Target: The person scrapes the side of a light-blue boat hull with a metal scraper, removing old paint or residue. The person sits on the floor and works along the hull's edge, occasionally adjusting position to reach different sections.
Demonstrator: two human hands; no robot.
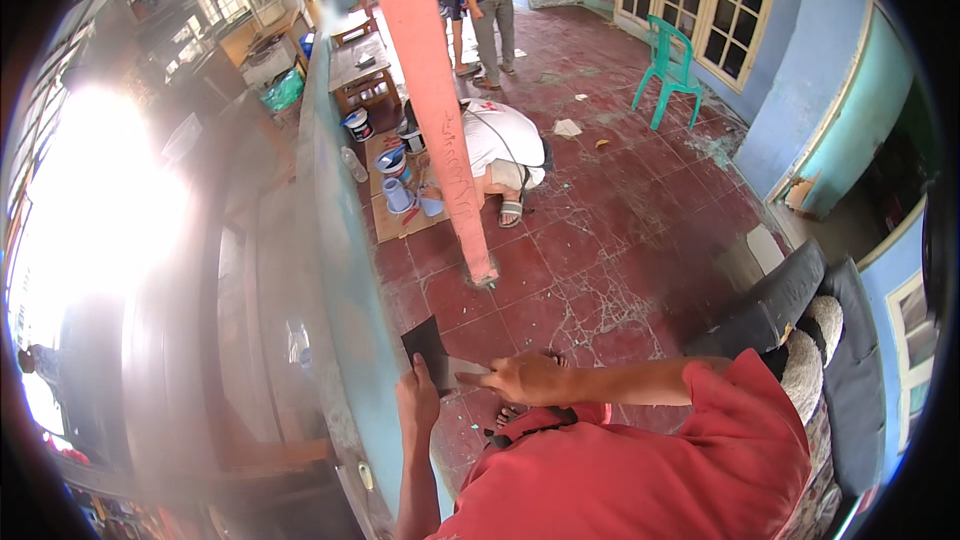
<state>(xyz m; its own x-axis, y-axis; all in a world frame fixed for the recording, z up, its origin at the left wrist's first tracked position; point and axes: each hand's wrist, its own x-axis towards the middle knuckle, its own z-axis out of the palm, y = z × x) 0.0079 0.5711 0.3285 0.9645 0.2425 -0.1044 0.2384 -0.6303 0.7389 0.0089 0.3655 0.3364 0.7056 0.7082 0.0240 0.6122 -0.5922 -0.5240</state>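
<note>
My left hand (418,398) is closed on a thin dark sheet (426,342), thumb pressed along its lower edge. The sheet looks like sandpaper, but its surface is too small to make out. Beside it, a pale greyish flat piece (463,372) reaches toward my right hand (528,378). The fingers of that hand are closed at the end of this piece. Whether the dark and pale parts are one folded sheet or two things, I cannot tell. Both hands are close together in front of me, just right of the low blue wall (362,360).
A pink post (430,90) rises ahead. Behind it a person in white (502,135) crouches near buckets (393,162) on cardboard (395,227). Farther back are standing people (490,0) and a green chair (668,70). Dark cushions (765,305) lie at right. Cracked red tiles (600,310) cover the floor.
</note>
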